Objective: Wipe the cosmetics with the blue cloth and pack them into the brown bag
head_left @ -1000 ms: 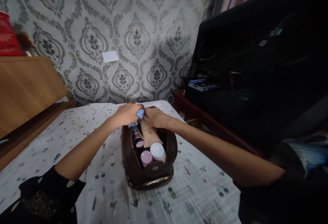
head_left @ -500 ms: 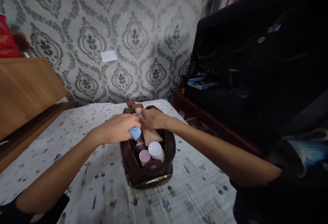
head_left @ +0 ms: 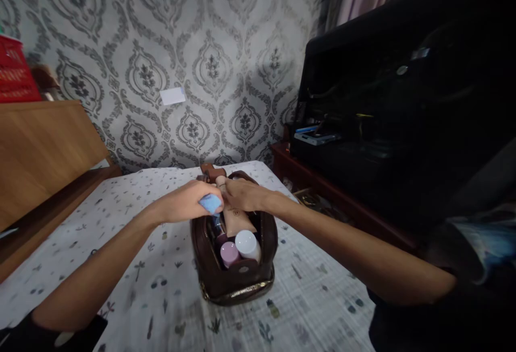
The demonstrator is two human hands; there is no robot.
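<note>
A brown cosmetic bag [head_left: 231, 290] stands unzipped on the bed. Over its left rim is my left hand [head_left: 193, 200], fingers closed around a soft light-blue piece [head_left: 210, 203] whose exact kind I cannot make out. My right hand [head_left: 246, 195] reaches into the far half of the bag, its fingers curled over a beige squeeze tube [head_left: 237, 223]. They hide the middle of that tube. In the near end sit a jar with a white lid [head_left: 245, 242] and one with a pink lid [head_left: 229, 254]. A dark shiny container [head_left: 218, 227] lies below my left hand.
A white patterned sheet [head_left: 133, 287] covers the bed. At left is a wooden headboard [head_left: 48, 142] with a red box [head_left: 18, 70] behind it. A large black television [head_left: 387, 115] stands at right on a dark red cabinet [head_left: 322, 180]. Patterned wallpaper [head_left: 213, 67] lies ahead.
The light-blue piece has turned in my left hand and moved slightly up. My right hand stays over the beige tube, more of which now shows. The view has tilted up a little.
</note>
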